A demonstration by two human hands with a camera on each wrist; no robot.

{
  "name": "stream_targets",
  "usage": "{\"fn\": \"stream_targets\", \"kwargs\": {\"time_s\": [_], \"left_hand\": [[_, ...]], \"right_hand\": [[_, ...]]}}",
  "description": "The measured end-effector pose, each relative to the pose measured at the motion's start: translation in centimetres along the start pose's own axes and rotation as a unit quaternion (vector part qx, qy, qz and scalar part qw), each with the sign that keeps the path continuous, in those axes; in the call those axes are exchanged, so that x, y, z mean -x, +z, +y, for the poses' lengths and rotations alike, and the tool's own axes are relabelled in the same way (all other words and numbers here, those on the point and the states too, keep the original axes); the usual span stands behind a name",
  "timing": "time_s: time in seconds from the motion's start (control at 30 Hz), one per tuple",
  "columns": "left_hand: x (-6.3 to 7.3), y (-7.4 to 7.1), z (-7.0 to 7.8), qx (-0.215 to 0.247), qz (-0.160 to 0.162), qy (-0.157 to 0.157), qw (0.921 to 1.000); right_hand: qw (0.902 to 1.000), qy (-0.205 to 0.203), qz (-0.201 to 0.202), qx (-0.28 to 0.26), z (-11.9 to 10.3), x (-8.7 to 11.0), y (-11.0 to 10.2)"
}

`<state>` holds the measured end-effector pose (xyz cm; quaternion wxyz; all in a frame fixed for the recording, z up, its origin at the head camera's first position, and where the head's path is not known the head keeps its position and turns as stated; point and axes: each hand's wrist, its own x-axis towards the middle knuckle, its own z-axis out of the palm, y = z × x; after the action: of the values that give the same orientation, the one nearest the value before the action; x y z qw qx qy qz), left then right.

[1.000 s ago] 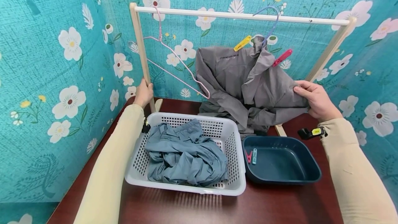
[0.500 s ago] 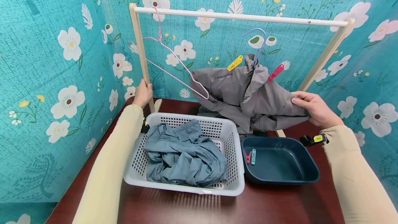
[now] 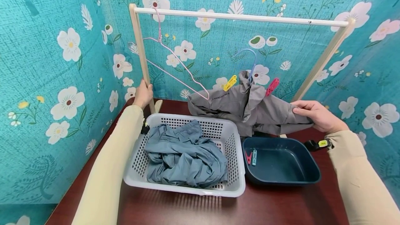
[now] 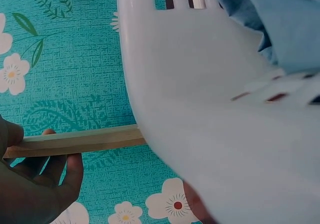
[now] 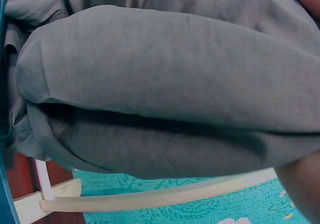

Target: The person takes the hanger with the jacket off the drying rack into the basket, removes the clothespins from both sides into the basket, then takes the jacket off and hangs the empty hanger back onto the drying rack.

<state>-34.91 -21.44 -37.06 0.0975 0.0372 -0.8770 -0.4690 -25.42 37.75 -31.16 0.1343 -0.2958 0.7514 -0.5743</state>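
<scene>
My left hand [image 3: 143, 94] grips the left wooden post of the clothes rack [image 3: 142, 51]; in the left wrist view, fingers and thumb wrap that post [image 4: 85, 141]. On the right, my right hand [image 3: 318, 115] pinches the edge of a grey garment [image 3: 268, 108] with small dark lettering. A blue hanger [image 3: 254, 60] sticks up out of the garment, its hook well below the white rail [image 3: 234, 17]. Fastened at the garment's top are a yellow clothespin [image 3: 230, 83] and a pink clothespin [image 3: 272, 87]. Grey cloth [image 5: 150, 69] fills most of the right wrist view.
A pink hanger [image 3: 184, 65] hangs from the rail's left end. In front stands a white basket [image 3: 187, 191] holding blue-grey cloth [image 3: 187, 155]. Beside it, a dark blue basin [image 3: 282, 180] contains a red clothespin [image 3: 248, 158] and a light blue clothespin [image 3: 254, 157].
The blue hanger has come off the rail, and the grey garment has dropped down and slightly left with its clothespins. My right hand keeps its pinch, slightly lower; the left stays on the post.
</scene>
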Motion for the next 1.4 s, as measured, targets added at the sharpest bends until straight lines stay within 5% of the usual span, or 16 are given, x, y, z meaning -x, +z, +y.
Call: {"fn": "stream_targets", "kwargs": {"time_s": [0.47,0.93,1.13,1.27,1.4], "left_hand": [[0.2,-0.3,-0.6,0.0,0.008,-0.005,1.0],[0.6,-0.4,-0.7,-0.006,0.012,-0.011,0.9998],[0.9,-1.3,-0.3,-0.045,-0.021,-0.014,0.9987],[1.9,-2.4,1.0,-0.15,-0.085,-0.022,0.9848],[4.1,-2.6,3.6,-0.288,-0.134,-0.021,0.948]], "right_hand": [[0.9986,-0.001,-0.047,0.026,-0.6,0.7,0.5],[0.9961,-0.044,-0.074,0.02,-2.8,-0.5,2.0],[0.9966,-0.044,-0.069,0.01,-3.0,-1.4,2.3],[0.9969,-0.042,-0.066,-0.012,-2.8,-1.7,2.1],[0.9973,-0.034,-0.062,-0.019,-2.4,-1.6,1.8]]}}
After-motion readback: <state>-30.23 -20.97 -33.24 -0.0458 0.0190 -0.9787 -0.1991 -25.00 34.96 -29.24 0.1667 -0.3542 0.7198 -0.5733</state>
